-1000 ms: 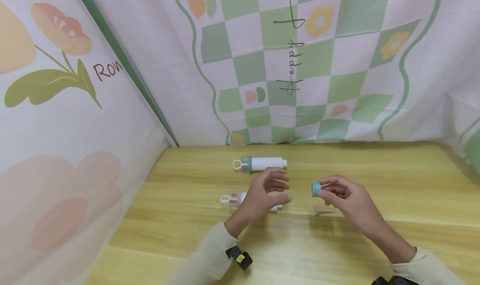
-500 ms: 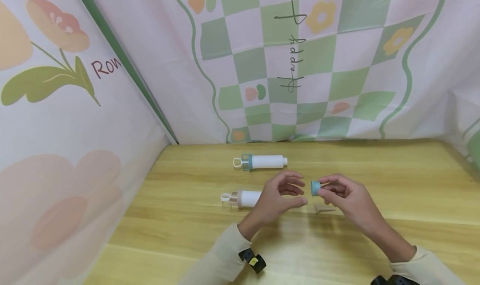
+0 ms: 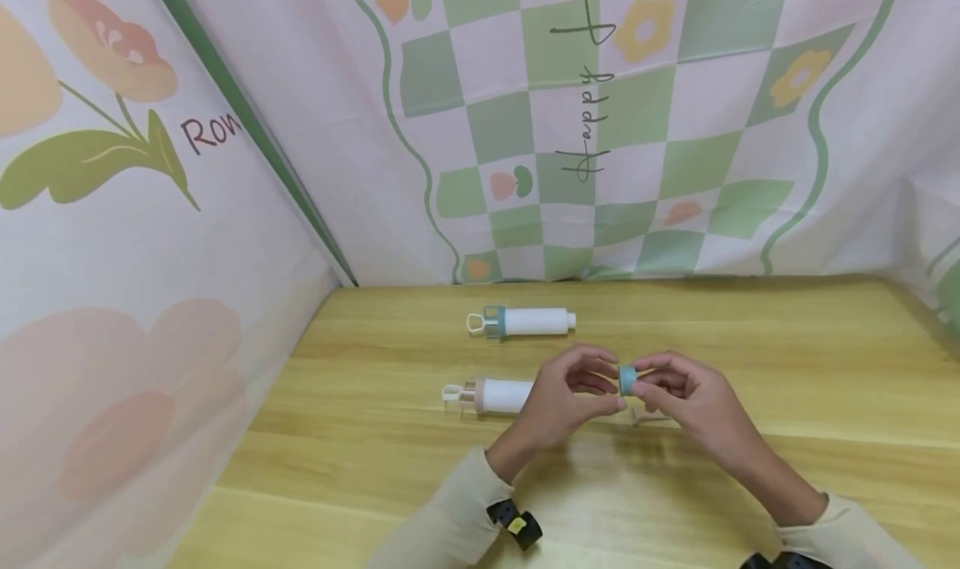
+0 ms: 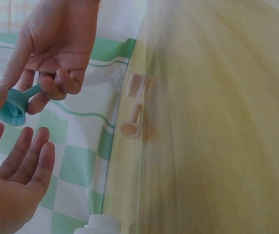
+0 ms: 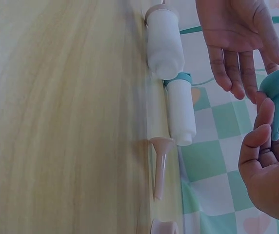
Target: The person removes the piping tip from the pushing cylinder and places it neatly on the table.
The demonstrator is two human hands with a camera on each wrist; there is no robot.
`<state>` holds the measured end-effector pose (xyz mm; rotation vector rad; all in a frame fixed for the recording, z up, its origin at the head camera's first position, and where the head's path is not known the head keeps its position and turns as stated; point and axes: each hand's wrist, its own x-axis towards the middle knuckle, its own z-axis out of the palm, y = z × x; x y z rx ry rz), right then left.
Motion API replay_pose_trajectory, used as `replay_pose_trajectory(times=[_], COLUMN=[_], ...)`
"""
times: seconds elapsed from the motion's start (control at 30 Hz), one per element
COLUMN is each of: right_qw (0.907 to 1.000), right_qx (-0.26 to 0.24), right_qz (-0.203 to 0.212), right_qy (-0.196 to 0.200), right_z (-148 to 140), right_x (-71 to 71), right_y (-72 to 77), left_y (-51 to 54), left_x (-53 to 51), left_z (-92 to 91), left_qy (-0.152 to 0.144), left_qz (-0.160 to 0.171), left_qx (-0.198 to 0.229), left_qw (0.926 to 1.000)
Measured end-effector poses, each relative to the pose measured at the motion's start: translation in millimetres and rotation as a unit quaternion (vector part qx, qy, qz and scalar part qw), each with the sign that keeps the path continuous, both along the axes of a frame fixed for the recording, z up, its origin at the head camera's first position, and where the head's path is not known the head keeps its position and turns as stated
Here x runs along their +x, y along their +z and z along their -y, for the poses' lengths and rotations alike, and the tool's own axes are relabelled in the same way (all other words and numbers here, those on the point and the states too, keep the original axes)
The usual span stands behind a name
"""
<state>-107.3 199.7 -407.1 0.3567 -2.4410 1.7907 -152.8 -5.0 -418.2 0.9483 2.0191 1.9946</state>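
My right hand pinches a teal funnel-shaped nozzle, a wide cup with a thin stem, above the table. The cup faces my left hand. My left thumb tip is at the cup's rim, while the other left fingers stay extended and spread, not wrapped round it. Behind my left hand lies a white tube with a pink collar and a white pull handle. Farther back lies a similar white tube with a teal collar. Beneath my right hand is a pink funnel-shaped nozzle, partly hidden in the head view.
A small pink ring-like piece lies near the pink nozzle. The wooden table ends at a patterned cloth hanging behind, and another cloth hangs along the left side.
My left hand has moved right, from over the pink-collared tube up to the teal nozzle. My right hand has stayed nearly in place, still pinching the nozzle.
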Motion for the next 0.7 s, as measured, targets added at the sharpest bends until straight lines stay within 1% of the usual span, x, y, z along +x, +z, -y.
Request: replay_pose_trajectory(times=[0.13,0.27,0.47,0.7], right_qw=[1.0,0.9999,0.9995,0.9989], right_qx=[-0.005,-0.011,-0.027,-0.041], right_qz=[0.004,0.007,0.005,0.003], right_qy=[0.0,0.004,0.015,0.021], right_z=[-0.1,0.9,-1.7,-7.8], right_x=[0.9,1.6,0.8,1.2], right_y=[-0.8,-3.0,-5.6,-10.0], left_y=[-2.6,-4.6,-1.4,1.2], left_x=[-0.2,0.2,0.8,-3.1], left_z=[-2.6,-4.2,-3.8,1.4], left_qy=[-0.003,0.005,0.016,0.029], left_qz=[-0.002,-0.005,-0.008,0.008], left_qx=[0.011,0.008,0.002,0.025], left_qw=[0.9999,0.9999,0.9998,0.9992])
